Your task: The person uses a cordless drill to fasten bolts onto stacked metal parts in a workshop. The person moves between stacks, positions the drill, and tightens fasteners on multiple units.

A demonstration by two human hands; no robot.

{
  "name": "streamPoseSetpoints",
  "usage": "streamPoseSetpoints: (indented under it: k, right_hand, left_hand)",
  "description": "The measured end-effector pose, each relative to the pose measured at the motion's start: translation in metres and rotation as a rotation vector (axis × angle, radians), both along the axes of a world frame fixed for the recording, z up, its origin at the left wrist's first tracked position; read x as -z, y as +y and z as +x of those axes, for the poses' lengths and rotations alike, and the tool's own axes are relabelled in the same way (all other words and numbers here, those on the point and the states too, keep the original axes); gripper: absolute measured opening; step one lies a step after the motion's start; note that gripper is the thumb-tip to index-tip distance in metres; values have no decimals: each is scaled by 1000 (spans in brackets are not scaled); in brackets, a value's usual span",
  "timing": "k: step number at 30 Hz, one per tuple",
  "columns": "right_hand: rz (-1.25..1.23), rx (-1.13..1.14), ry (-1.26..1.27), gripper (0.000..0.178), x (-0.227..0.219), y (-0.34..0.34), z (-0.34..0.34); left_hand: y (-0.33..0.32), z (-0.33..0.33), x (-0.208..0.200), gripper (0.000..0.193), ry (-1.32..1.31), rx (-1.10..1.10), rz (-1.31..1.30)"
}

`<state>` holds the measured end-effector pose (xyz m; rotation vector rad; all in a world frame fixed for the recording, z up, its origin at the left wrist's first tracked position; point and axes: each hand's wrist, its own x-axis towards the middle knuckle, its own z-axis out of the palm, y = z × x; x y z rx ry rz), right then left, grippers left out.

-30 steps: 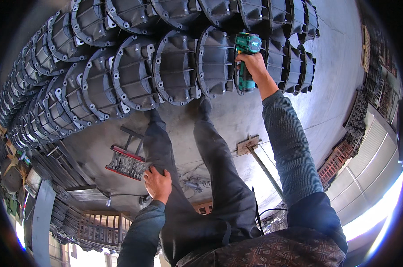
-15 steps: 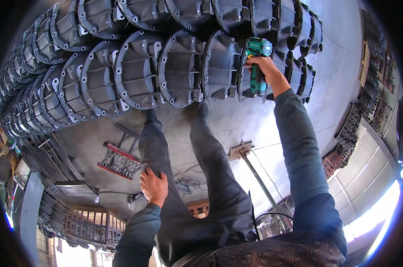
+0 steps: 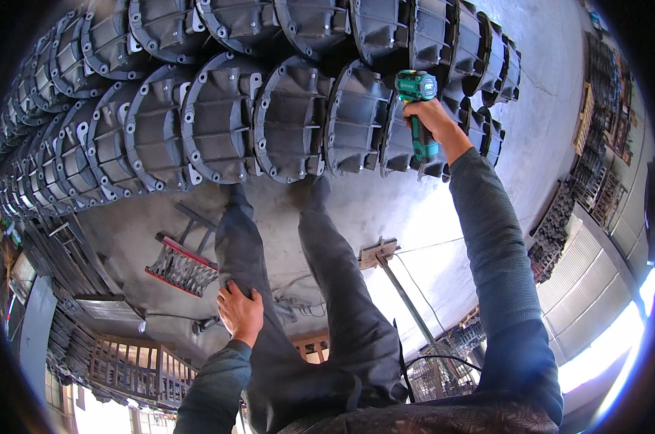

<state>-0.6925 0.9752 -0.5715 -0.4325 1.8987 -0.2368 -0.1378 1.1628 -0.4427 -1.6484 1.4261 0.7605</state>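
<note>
A green cordless drill (image 3: 423,137) is gripped in my right hand (image 3: 430,118), with that arm stretched far forward. Its head (image 3: 416,85) lies over the right part of the front row of dark grey ribbed metal housings (image 3: 291,119); whether its tip touches one is hidden. These round-flanged castings have bolt holes along their rims and stand packed side by side. My left hand (image 3: 241,311) rests on my left thigh near the knee, fingers apart, holding nothing.
Behind runs a second row of housings (image 3: 244,22). A red-edged rack (image 3: 183,264) of metal parts lies on the floor left of my legs. Right of them stands a pole with a flat board (image 3: 378,253). Wooden crates (image 3: 143,369) and a cable lie nearer; stacked parts (image 3: 555,224) line the right wall.
The view has shifted slightly, so the rows sit a little lower. My right hand and drill have moved slightly nearer with it. My left hand stays on the thigh.
</note>
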Motion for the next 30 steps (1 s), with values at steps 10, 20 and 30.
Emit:
streamPoseSetpoints:
  k: [10, 20, 30]
  right_hand:
    - [-13, 26, 6, 9, -4, -3, 6]
    - [-96, -25, 49, 22, -22, -2, -5]
    - [-252, -8, -142, 23, -22, -31, 98]
  left_hand:
    - [1, -3, 2, 60, -5, 4, -13]
    - [5, -3, 1, 57, 2, -16, -42]
    - [0, 1, 0, 62, 0, -62, -32]
